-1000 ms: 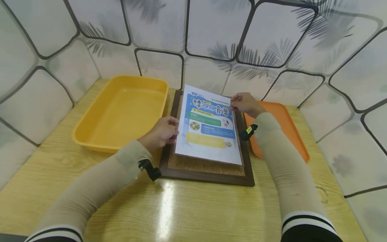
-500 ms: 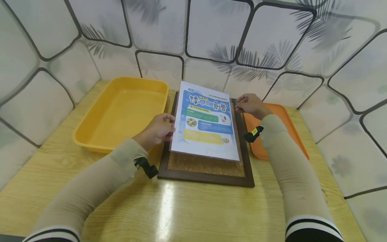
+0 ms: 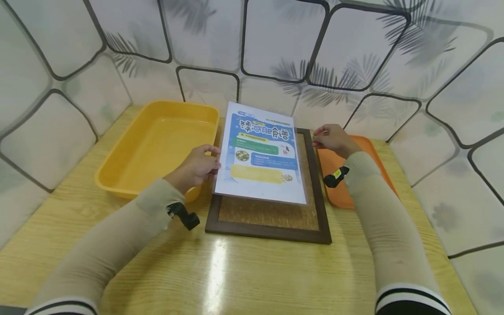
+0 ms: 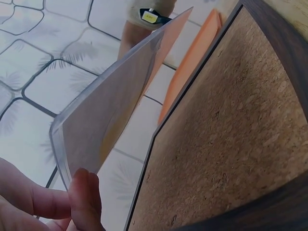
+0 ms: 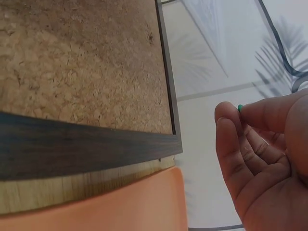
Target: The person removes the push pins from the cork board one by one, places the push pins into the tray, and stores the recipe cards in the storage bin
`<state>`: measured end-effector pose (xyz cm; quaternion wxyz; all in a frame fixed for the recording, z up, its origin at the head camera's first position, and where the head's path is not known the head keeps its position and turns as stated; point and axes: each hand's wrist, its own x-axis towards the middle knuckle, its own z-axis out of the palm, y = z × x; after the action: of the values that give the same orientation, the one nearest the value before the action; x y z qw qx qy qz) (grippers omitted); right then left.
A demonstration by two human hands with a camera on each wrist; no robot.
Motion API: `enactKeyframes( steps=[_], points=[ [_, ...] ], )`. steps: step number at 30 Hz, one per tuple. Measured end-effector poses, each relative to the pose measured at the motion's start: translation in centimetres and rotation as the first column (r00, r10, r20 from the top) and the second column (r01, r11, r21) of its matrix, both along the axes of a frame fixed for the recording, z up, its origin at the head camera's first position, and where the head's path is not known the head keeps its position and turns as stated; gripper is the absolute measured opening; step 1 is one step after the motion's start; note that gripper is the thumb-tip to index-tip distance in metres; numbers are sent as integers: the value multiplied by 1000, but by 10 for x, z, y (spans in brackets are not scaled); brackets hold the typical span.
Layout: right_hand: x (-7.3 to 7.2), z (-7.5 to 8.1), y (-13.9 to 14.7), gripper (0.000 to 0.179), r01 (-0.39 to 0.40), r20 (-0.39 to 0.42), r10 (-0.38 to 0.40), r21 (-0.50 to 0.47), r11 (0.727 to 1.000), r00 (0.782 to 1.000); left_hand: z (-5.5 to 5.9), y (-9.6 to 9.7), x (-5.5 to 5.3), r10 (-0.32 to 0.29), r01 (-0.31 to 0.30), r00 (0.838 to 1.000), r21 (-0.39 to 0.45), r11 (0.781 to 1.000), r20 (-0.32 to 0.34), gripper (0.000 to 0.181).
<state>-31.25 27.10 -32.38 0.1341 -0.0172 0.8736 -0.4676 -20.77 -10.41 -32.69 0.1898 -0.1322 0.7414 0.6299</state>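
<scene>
My left hand (image 3: 195, 167) pinches the left edge of a laminated printed sheet (image 3: 261, 153), white and blue with large Chinese characters. In the left wrist view the sheet (image 4: 106, 106) stands tilted, raised off a cork board (image 4: 231, 125) with a dark wood frame. The board (image 3: 267, 214) lies flat on the table, mostly covered by the sheet in the head view. Off the board's upper right corner, my right hand (image 3: 334, 139) pinches a tiny green thing (image 5: 240, 108) between thumb and forefinger. Only its green end shows; the rest is hidden by the fingers.
A deep yellow tray (image 3: 157, 183) stands to the left of the board. On the right, partly under my right forearm, lies a flat orange tray (image 3: 340, 197). A patterned wall (image 3: 267, 94) rises behind the wooden table (image 3: 267, 275).
The sheet has moved left and a little away from me with my left hand. My right hand has drawn off to the right, apart from the sheet's upper right edge.
</scene>
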Motion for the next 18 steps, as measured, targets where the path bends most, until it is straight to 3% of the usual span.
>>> enactKeyframes(
  steps=[18],
  points=[
    [12, -6, 26, 31, 1, -16, 0, 19, 1000, 1000, 0, -24, -1, 1, -1, 1000, -1, 1000, -17, 42]
  ],
)
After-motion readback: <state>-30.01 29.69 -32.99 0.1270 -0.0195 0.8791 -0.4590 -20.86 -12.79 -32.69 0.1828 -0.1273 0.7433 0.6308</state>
